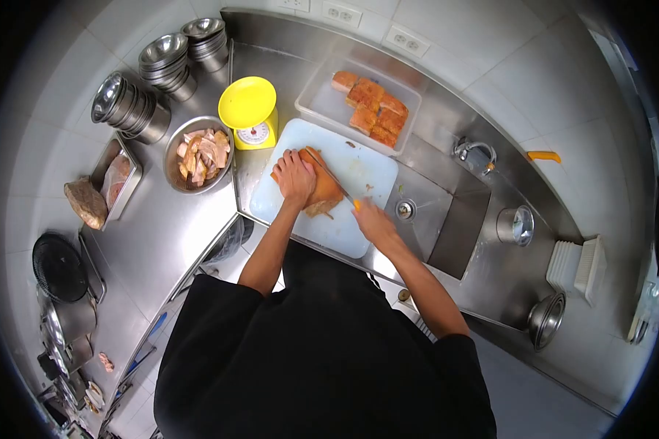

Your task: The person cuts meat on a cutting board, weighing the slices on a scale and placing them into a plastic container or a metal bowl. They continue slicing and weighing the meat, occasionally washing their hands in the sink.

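A slab of orange-brown meat [325, 192] lies on the pale blue cutting board [357, 231]. My left hand [295, 178] rests on the upper left part of the slab, its fingers spread and pressing down. In my right hand [373, 222] is the orange handle of a knife [335, 179], my fingers wrapped round it. The blade runs up and to the left along the slab's right side. Whether its edge is inside the meat cannot be made out. Small scraps lie on the board right of the blade.
Behind the board stands a clear tray [320, 108] with several browned meat blocks. A yellow scale [247, 104] and a steel bowl of cut meat [203, 155] are at the left. The sink [426, 212] is at the right, with a metal pot [515, 225] beyond.
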Motion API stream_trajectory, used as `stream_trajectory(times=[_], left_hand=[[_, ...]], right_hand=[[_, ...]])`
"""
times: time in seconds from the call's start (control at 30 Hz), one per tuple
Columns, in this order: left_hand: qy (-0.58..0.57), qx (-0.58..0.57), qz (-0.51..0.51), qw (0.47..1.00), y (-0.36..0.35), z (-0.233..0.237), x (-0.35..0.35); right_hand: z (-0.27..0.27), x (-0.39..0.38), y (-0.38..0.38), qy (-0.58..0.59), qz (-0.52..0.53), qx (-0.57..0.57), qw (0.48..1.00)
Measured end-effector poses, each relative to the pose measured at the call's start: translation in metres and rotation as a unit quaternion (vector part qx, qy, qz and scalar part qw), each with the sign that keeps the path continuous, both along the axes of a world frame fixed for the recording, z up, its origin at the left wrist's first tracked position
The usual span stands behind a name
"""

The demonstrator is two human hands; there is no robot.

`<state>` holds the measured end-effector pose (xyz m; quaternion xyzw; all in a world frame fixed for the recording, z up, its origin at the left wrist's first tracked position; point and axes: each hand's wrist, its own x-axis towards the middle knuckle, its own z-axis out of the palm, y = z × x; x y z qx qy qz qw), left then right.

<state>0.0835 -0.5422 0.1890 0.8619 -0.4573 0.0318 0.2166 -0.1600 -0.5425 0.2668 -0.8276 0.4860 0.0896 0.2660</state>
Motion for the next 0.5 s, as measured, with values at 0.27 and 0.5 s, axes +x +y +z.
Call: stream_trajectory(times=[0.27,0.5], left_hand=[[0.021,0.028,-0.002,0.999,0.000,0.006,0.005],[0.000,0.002,0.020,1.000,-0.002,-0.009,0.020]], right_hand=[[-0.066,-0.009,0.007,-0.009,-0.012,-0.015,1.000],[0.008,-0.012,-0.016,0.000,0.053,-0.002,0.999]])
